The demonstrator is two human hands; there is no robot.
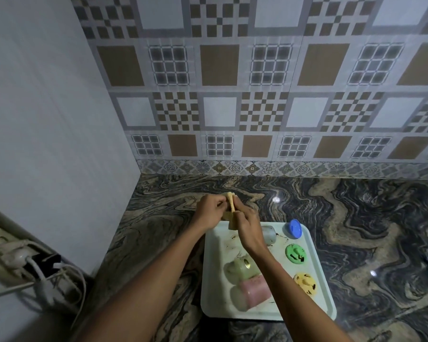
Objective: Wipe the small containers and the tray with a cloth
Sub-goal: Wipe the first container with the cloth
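While the left hand (211, 209) and the right hand (247, 225) are both pinching one yellowish cloth (231, 206) between curled fingers, they are hovering over the far left corner of the single pale tray (316, 267); the tray is sitting on the marbled tabletop (356, 218); three small containers are lying on their sides in its left half, a grey container (269, 234) farthest, a greenish container (240, 266), then a pink container (253, 291) nearest; three lids are lining its right side, a blue lid (295, 228), a green lid (295, 253) and a yellow lid (305, 283), the last two carrying dark smears.
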